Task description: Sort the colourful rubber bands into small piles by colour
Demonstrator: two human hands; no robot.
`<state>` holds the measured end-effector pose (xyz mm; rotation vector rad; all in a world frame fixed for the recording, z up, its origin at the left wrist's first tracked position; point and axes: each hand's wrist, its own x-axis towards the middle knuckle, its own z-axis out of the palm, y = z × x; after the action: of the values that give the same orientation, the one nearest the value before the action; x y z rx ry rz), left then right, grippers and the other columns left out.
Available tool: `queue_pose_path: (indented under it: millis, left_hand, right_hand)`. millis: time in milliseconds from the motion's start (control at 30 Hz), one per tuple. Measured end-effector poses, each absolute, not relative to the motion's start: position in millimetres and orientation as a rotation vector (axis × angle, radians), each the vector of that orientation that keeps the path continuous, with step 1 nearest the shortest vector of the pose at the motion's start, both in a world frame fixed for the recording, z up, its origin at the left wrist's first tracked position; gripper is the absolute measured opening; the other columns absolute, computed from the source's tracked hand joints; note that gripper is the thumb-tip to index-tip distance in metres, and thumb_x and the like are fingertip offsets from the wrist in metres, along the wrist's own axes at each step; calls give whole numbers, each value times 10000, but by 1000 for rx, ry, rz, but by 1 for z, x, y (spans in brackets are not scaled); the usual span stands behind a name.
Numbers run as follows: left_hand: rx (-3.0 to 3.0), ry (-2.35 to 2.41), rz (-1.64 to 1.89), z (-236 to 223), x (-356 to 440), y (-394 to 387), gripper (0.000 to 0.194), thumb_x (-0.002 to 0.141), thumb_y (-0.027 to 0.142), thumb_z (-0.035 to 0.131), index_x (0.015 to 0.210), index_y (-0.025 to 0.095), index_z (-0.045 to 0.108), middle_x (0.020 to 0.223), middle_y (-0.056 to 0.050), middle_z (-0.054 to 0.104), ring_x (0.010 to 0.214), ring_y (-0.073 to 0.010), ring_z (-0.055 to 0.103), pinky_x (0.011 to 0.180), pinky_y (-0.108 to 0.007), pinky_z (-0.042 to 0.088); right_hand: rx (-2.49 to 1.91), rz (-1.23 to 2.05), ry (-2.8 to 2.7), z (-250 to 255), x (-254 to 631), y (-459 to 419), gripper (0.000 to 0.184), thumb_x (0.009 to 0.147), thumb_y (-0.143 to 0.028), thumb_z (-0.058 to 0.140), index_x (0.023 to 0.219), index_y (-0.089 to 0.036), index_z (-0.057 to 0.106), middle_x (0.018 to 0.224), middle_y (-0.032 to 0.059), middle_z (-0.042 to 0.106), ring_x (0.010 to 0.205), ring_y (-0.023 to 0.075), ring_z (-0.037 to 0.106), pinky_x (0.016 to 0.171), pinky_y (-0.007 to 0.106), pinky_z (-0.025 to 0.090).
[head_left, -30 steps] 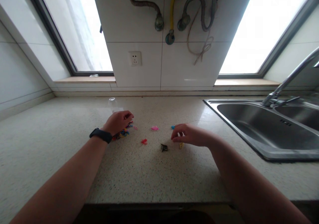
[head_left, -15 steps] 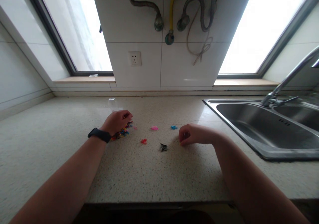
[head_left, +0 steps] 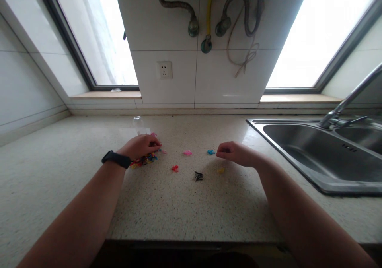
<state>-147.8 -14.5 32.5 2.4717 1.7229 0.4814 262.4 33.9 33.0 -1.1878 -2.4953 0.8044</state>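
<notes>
My left hand (head_left: 140, 146), with a black band on its wrist, lies curled over a heap of small coloured pieces (head_left: 144, 159) on the speckled counter (head_left: 179, 204); its fingertips press together at the heap's far side. My right hand (head_left: 234, 154) hovers in a loose fist just right of a blue piece (head_left: 211, 152). A yellow piece (head_left: 221, 170) lies under the hand's near side. Loose between the hands are a pink piece (head_left: 187, 153), a red piece (head_left: 174, 168) and a black piece (head_left: 198, 176). Whether either hand holds a piece is hidden.
A steel sink (head_left: 325, 156) with a tap (head_left: 346, 105) is set into the counter at the right. A small clear glass object (head_left: 137, 123) stands behind my left hand. A wall socket (head_left: 164, 69) and hoses (head_left: 209, 17) hang on the tiled wall between two windows.
My right hand closed over the yellow piece's spot, then lifted and drew back toward the blue piece, leaving the yellow piece uncovered. My left hand stayed on the heap.
</notes>
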Motion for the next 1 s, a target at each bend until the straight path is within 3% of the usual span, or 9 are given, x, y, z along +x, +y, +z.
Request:
queue_pose_path:
  millis: [167, 367, 633, 767, 1000]
  left_hand:
    - [2494, 1650, 396, 30, -150, -12, 295, 833, 427, 607, 1035, 258, 740, 981, -51, 734, 874, -203, 651, 802, -293, 445]
    - [2525, 1774, 362, 29, -148, -12, 262, 851, 431, 575, 941, 241, 731, 903, -49, 730, 809, -200, 651, 715, -287, 429]
    - [2169, 1668, 793, 31, -138, -13, 281, 855, 434, 584, 930, 184, 687, 822, -45, 719, 734, -164, 644, 669, -267, 472]
    - [1881, 1458, 1021, 28, -124, -13, 300, 840, 421, 622, 980, 161, 673, 882, -64, 721, 763, -152, 643, 667, -264, 494]
    - [1695, 1335, 1036, 27, -98, -16, 335, 798, 395, 677, 1045, 169, 696, 927, -83, 733, 584, -92, 518, 463, -202, 357]
  right_hand:
    - [-1186, 729, -2420, 27, 262, 41, 322, 858, -476, 558, 802, -177, 660, 654, 6, 561, 597, 121, 442, 554, 264, 329]
    - [-1164, 738, -2333, 24, 263, 49, 300, 851, -451, 561, 799, -174, 661, 650, 10, 570, 602, 128, 467, 567, 267, 355]
    - [-1233, 697, -2247, 18, 264, 57, 306, 854, -442, 552, 832, -166, 681, 670, 31, 617, 611, 139, 516, 586, 272, 386]
    - [-1262, 680, -2257, 14, 263, 60, 309, 854, -439, 551, 839, -161, 684, 673, 35, 623, 616, 142, 528, 580, 266, 384]
    - [-1382, 653, -2153, 11, 266, 70, 313, 840, -433, 536, 836, -158, 687, 677, 40, 636, 632, 152, 540, 601, 272, 393]
